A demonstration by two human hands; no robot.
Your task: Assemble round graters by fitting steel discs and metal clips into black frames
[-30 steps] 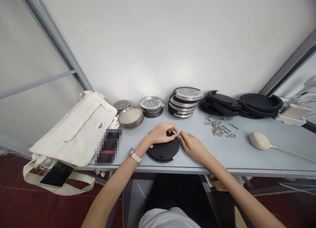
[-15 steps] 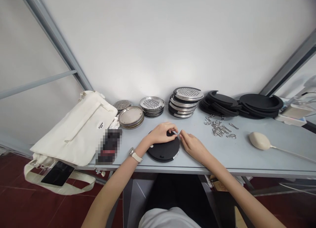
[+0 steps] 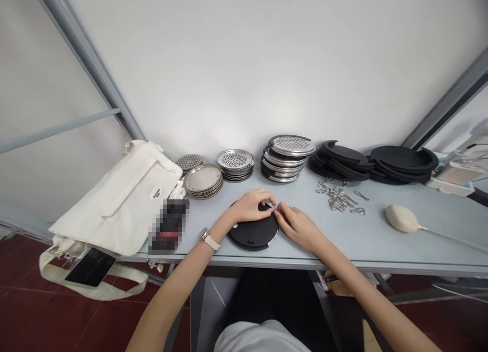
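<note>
Head view: left hand [image 3: 250, 206] and right hand [image 3: 297, 223] pinch a metal piece [image 3: 275, 208] at two o'clock on the disc [image 3: 252, 233], presumably for fine control.

No word can be read for certain from where you sit; at the left of the frame, your cream bag [image 3: 125, 204] carries a small white oval patch [image 3: 155, 193] near its right edge, with slanting dark lettering in two lines, too small for you to spell out; just below and right of it, the dark item [image 3: 170, 227] with a red band is pixelated, so you cannot tell any print there.
</note>
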